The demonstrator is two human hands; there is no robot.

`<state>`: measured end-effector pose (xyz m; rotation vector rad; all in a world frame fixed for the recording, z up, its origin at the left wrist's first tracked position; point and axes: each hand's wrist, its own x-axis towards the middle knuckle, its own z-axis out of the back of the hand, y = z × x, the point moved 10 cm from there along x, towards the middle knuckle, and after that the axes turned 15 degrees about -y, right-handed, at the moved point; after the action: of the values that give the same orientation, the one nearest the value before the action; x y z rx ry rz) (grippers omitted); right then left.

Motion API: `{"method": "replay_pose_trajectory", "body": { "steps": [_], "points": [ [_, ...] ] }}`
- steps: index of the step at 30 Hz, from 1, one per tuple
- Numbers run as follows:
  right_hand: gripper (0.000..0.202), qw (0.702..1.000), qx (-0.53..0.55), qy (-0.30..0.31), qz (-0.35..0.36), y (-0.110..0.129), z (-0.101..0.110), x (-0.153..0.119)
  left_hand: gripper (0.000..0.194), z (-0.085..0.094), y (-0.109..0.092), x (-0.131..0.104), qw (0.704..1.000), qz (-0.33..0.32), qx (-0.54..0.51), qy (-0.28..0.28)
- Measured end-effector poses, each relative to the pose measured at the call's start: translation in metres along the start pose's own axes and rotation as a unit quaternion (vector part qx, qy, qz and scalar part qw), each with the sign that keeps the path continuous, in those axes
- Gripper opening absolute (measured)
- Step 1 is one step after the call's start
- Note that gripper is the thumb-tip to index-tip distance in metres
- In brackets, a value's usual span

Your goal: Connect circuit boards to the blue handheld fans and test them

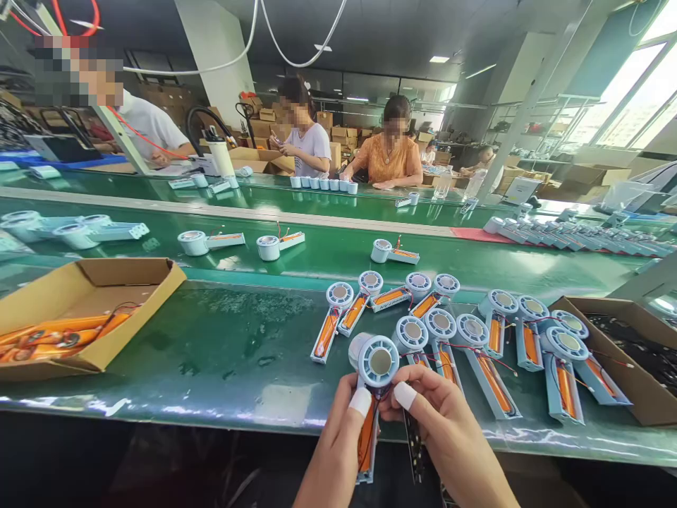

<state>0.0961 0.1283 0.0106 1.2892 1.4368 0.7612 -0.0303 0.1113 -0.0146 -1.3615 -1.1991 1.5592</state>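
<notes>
Near the table's front edge, my left hand grips a light blue handheld fan housing, its round head up and its open handle, with an orange battery inside, pointing down at me. White tape or a finger cot covers the thumb. My right hand, its thumb also covered in white, pinches at the joint of head and handle. A narrow black circuit board hangs from its fingers. Thin wires run at the fingertips, partly hidden. Several similar fan housings with orange batteries lie just beyond my hands.
On the left stands a cardboard box of orange batteries; on the right, another box holds black boards. Fan housings lie along the green conveyor belt. Several co-workers sit beyond, one in an orange top. A red mat carries more housings.
</notes>
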Motion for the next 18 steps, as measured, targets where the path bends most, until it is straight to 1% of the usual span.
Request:
{"method": "replay_pose_trajectory", "body": {
  "steps": [3, 4, 6, 8, 10, 12, 14, 15, 17, 18],
  "points": [
    [0.034, 0.995, 0.082, 0.006, -0.050, -0.008, -0.001, 0.001, 0.052, -0.006, -0.017, -0.003, 0.996, -0.067, -0.032, 0.058],
    [0.033, 0.994, 0.093, 0.009, -0.057, -0.008, -0.001, 0.000, 0.053, -0.007, -0.020, -0.003, 0.994, -0.081, -0.028, 0.072],
    [0.033, 0.995, 0.084, 0.021, -0.054, -0.005, -0.002, -0.004, 0.050, -0.004, -0.022, -0.001, 0.992, -0.096, 0.000, 0.079],
    [0.032, 0.999, 0.029, 0.029, -0.027, 0.002, -0.001, -0.008, 0.047, -0.001, -0.022, 0.003, 0.990, -0.110, 0.031, 0.078],
    [0.029, 0.998, -0.050, 0.032, 0.021, 0.009, 0.001, -0.012, 0.046, 0.000, -0.022, 0.005, 0.988, -0.130, 0.047, 0.073],
    [0.029, 0.989, -0.120, 0.009, 0.080, 0.014, 0.008, -0.013, 0.046, 0.005, -0.020, 0.006, 0.987, -0.146, 0.057, 0.044],
    [0.033, 0.971, -0.181, -0.036, 0.154, 0.019, 0.018, -0.011, 0.048, 0.010, -0.016, 0.008, 0.985, -0.156, 0.071, -0.004],
    [0.033, 0.954, -0.220, -0.067, 0.192, 0.022, 0.023, -0.011, 0.049, 0.013, -0.013, 0.008, 0.984, -0.158, 0.077, -0.029],
    [0.025, 0.903, -0.318, -0.109, 0.267, 0.029, 0.028, -0.012, 0.049, 0.015, -0.010, 0.008, 0.982, -0.158, 0.086, -0.061],
    [0.019, 0.872, -0.371, -0.112, 0.298, 0.033, 0.026, -0.013, 0.048, 0.015, -0.009, 0.007, 0.981, -0.156, 0.087, -0.070]
  ]
}}
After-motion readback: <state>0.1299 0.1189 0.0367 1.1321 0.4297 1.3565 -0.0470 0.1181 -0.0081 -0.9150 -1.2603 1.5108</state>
